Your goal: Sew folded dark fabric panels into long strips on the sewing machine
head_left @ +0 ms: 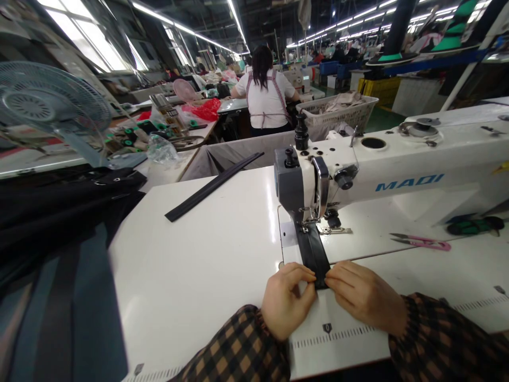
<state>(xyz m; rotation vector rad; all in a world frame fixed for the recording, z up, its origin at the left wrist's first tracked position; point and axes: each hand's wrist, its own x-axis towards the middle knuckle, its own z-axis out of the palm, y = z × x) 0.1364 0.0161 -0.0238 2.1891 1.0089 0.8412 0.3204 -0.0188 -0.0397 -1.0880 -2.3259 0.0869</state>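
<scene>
Leftmost, beyond the machine (413, 172) and well to its left, stands a fan (29, 106). Dark cloth (51, 207) is heaped nearer, also well to the machine's left. Next, on the white table (199, 270), a loose strip (210, 189) lies slantwise, apart from the machine on its left side; it is black, narrow and creased along its length. Beyond the machine, a co-worker (265, 98) in a white top sits facing away.

On the near side of the machine, the left hand (288, 300) has thumb and forefinger almost closed, pinching the left edge of the work strip (312, 252) at its near end; its other fingers are curled in. The work strip runs from the hands to the machine's needle area, its far end under the foot (305, 227). It is black, flat and slightly glossy, with a line down its middle. The right hand (366, 294), likewise in front of the machine, has its fingertips drawn together on the strip's right edge at the same end, gripping it; its thumb is largely hidden. Beyond the machine is a white basket (338, 114). Pink-handled snips (433, 244) lie under the machine's arm, near its base.
</scene>
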